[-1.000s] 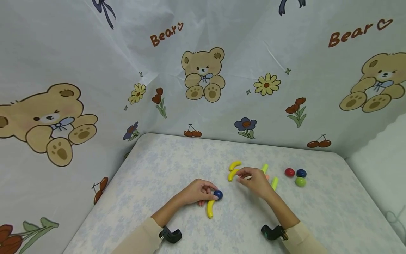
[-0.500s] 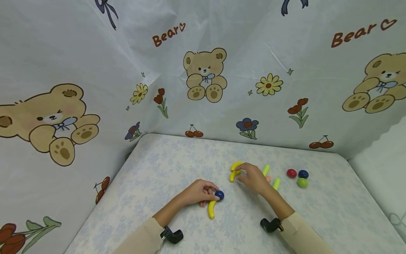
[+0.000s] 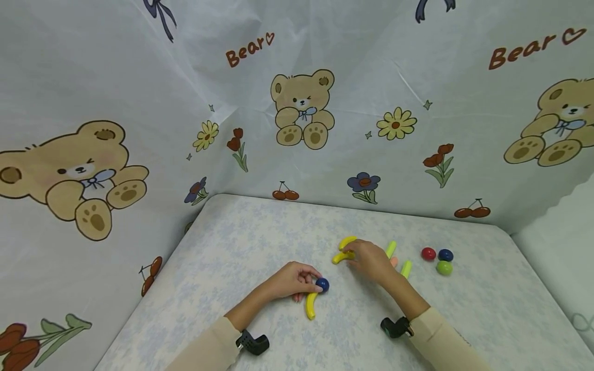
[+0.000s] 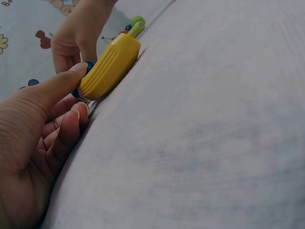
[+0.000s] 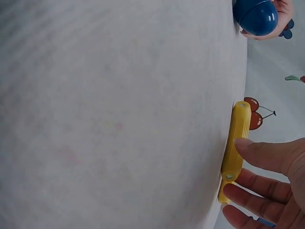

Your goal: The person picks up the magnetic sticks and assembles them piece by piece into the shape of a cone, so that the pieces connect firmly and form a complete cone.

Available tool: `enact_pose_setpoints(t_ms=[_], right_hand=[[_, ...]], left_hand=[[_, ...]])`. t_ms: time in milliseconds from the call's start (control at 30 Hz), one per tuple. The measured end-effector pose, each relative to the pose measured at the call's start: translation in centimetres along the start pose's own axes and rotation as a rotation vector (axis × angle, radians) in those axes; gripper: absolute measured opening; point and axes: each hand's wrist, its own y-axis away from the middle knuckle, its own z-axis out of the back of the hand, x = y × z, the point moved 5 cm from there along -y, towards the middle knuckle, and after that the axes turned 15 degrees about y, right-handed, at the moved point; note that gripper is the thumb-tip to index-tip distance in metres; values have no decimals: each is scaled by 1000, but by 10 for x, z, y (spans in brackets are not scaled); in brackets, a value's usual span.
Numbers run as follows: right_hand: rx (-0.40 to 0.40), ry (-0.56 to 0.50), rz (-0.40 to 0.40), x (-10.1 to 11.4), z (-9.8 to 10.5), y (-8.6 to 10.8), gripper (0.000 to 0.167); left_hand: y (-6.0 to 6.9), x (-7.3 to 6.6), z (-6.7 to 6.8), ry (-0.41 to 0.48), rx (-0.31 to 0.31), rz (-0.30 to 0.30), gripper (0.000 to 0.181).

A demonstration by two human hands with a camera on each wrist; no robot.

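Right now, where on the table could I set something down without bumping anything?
Widest: the table left of the left hand, back to the bear cloth. Another lies between the right sleeve, three eggs and the table's right edge. Crowded: around the right hand, with two bananas and green sticks; also at the left hand, with held egg and third banana.

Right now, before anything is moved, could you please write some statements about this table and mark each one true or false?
1. The left hand holds a blue egg. True.
2. The right hand holds a red egg. False: it touches a yellow banana.
3. A green egg lies near the red egg. True.
4. Only one yellow banana is in view. False: three are.
5. Light green sticks lie by the right forearm. True.
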Motion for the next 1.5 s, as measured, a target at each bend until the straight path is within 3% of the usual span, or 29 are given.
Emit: enact_pose_setpoints(t_ms=[167, 433, 600, 1067, 1500], right_hand=[[4, 13, -23, 2, 2, 0, 24], [87, 20, -56, 4, -3, 0, 22], [101, 12, -78, 7, -1, 5, 21], [-57, -131, -90, 21, 13, 38, 21], [-68, -109, -76, 29, 15, 45, 21]], left_hand=[[0, 1, 0, 3, 1, 2, 27], [1, 2, -3, 5, -6, 9, 28], [2, 1, -4, 2, -10, 7, 27], [3, 3, -5, 1, -5, 15, 28], [0, -1, -1, 8, 3, -3, 28]])
